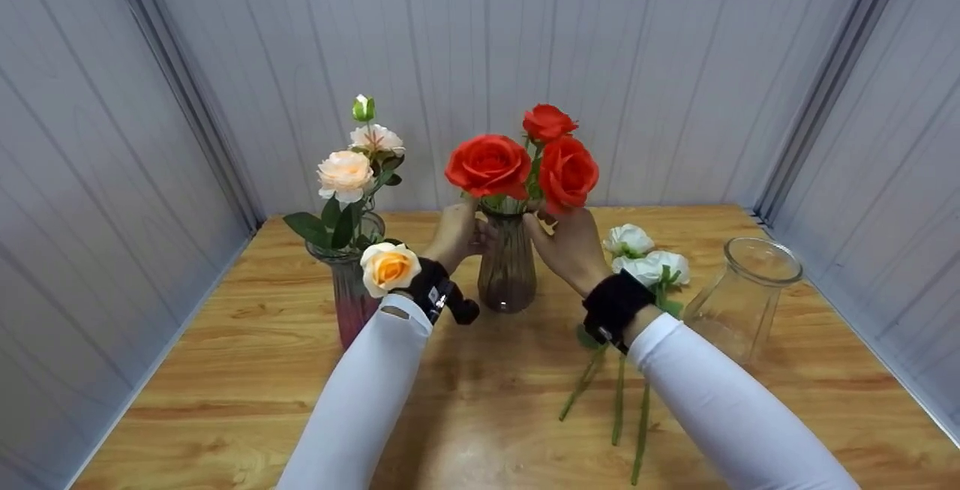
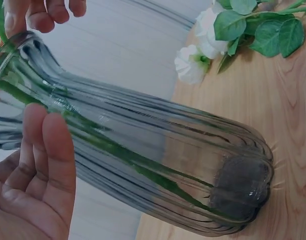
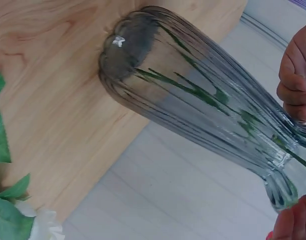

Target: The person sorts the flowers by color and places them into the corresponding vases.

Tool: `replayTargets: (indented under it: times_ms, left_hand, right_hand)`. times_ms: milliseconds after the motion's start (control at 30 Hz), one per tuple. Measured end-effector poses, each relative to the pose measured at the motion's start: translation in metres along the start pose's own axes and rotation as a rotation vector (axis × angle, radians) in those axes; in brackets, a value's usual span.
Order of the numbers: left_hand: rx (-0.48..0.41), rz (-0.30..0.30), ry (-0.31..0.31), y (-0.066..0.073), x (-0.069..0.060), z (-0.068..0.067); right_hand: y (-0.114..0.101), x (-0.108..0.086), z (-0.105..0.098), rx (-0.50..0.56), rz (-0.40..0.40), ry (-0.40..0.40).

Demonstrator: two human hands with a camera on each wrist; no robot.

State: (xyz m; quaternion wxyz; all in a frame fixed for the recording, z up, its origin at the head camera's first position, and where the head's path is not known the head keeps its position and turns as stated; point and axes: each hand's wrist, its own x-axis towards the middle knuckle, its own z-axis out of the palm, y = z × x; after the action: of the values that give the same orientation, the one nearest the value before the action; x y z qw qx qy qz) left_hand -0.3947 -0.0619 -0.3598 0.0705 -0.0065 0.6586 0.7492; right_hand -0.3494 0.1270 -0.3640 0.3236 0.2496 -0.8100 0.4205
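Three red roses (image 1: 491,163) stand in a ribbed, smoky glass vase (image 1: 507,272) at the table's middle; their green stems (image 2: 138,170) show through the glass. On the vase's left side, near the neck, is my left hand (image 1: 457,235), its fingers loosely bent beside the glass in the left wrist view. My right hand (image 1: 574,250) is at the right of the neck, with fingertips (image 3: 293,220) touching the rim below the roses. Neither hand is wrapped around the vase. The blooms hide part of the right fingers in the head view.
At left stands a pinkish glass vase (image 1: 349,295) with pale roses (image 1: 346,174); one peach rose (image 1: 390,269) leans over my left wrist. White roses (image 1: 651,268) lie at right, partly under my right forearm, beside a clear glass vase (image 1: 739,302). Panel walls surround the table.
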Motion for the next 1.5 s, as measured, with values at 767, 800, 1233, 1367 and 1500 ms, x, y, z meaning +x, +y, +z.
replayTargets:
  times_ms: [767, 800, 1233, 1367, 1500]
  left_hand:
    - [0.027, 0.098, 0.094, -0.024, -0.029, 0.005]
    - [0.029, 0.104, 0.089, -0.026, -0.031, 0.005]
    - [0.204, 0.147, -0.091, -0.046, -0.059, 0.018]
    - [0.278, 0.158, -0.147, -0.051, -0.065, 0.025]
    - [0.337, 0.123, -0.204, -0.056, -0.07, 0.033]
  right_hand:
    - [0.018, -0.029, -0.063, -0.174, 0.274, -0.127]
    - [0.019, -0.029, -0.067, -0.179, 0.268, -0.127]
    - [0.018, -0.03, -0.124, -0.263, 0.345, -0.17]
    - [0.016, -0.03, -0.14, -0.307, 0.355, -0.171]
    - [0.016, -0.031, -0.156, -0.337, 0.359, -0.18]
